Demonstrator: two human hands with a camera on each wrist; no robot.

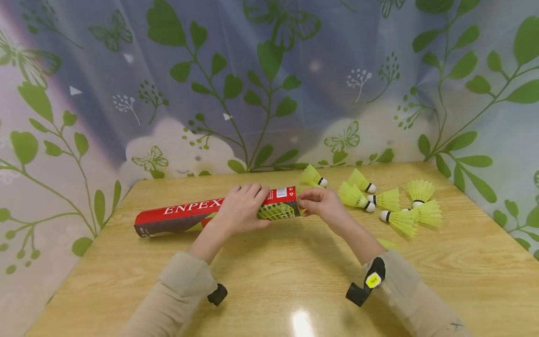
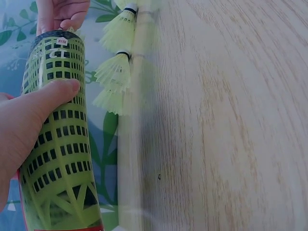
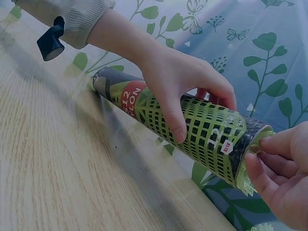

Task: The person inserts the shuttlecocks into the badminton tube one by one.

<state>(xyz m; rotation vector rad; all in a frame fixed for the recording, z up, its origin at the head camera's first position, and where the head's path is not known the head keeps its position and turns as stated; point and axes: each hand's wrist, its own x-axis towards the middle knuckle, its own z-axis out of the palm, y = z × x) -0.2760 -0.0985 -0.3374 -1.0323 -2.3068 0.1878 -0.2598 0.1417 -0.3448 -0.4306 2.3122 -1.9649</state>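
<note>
A red, grey and green shuttlecock tube (image 1: pixel 178 217) lies across the table, marked ENPEX. My left hand (image 1: pixel 243 206) grips it from above, the thumb along its near side in the left wrist view. At the tube's right end, my right hand (image 1: pixel 325 208) pinches a yellow shuttlecock (image 3: pixel 248 186) at the mouth. Only the ragged skirt edge of that shuttlecock shows in the right wrist view; the rest is hidden inside the tube. Several loose yellow shuttlecocks (image 1: pixel 355 196) with white heads lie to the right of my right hand.
The wooden table (image 1: pixel 269 281) runs back to a curtain (image 1: pixel 269 93) printed with leaves and butterflies. Part of another yellow shuttlecock (image 1: pixel 386 244) shows beside my right forearm. Each wrist carries a black strapped camera (image 1: pixel 358 294).
</note>
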